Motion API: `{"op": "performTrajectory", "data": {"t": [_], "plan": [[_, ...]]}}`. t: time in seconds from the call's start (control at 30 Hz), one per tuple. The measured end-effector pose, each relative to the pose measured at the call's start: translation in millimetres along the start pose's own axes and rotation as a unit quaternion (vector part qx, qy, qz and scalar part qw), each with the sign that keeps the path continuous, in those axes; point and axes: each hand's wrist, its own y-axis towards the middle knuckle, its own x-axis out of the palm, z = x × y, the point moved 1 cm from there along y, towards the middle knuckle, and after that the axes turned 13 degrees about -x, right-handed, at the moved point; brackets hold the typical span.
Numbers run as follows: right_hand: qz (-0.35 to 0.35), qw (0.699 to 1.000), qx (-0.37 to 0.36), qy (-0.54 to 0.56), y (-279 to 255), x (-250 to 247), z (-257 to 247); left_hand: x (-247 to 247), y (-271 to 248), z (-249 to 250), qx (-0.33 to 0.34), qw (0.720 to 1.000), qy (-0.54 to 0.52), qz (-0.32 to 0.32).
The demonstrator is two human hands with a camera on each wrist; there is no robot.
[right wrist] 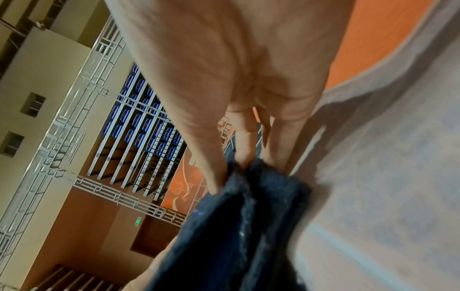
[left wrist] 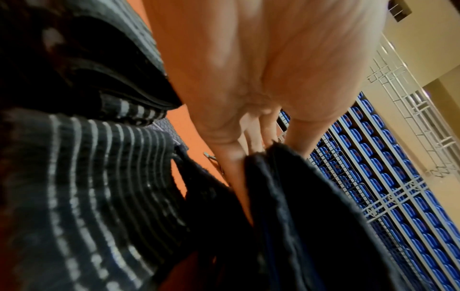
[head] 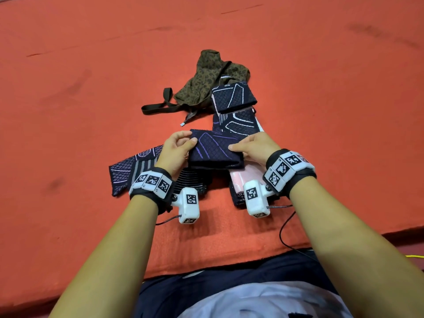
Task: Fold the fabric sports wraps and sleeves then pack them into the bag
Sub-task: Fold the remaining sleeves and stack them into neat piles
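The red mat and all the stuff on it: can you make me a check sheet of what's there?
Surface: red mat, a few dark scuffs.
Job's things: purple-lined sleeve folded, held in both hands; two white-lined folded sleeves beyond it; striped sleeve lying flat, unfolded; pink sleeve under the right wrist; camouflage bag crumpled, its strap on the mat.
Clutter: nothing seen.
Grippers: left hand and right hand pinch opposite ends of the purple-lined sleeve.
Cables: black cable from the right wrist camera; a short one from the left.
Surroundings: blue stadium seats behind railings.
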Motion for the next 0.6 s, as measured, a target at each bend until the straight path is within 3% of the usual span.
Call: {"op": "performTrajectory", "data": {"t": [0.13,0.47,0.6], "plan": [[0.009,0.999,-0.012,-0.03,8,-2,7,-2,-2,-7,-0.029,0.998,0.01,-0.054],[0.037,0.996,-0.007,-0.082,12,-6,15,0,-2,-14,-0.047,0.996,0.036,-0.065],[0.012,0.992,-0.019,-0.125,11,-4,7,-1,2,-19,-0.069,0.996,0.036,-0.034]]}}
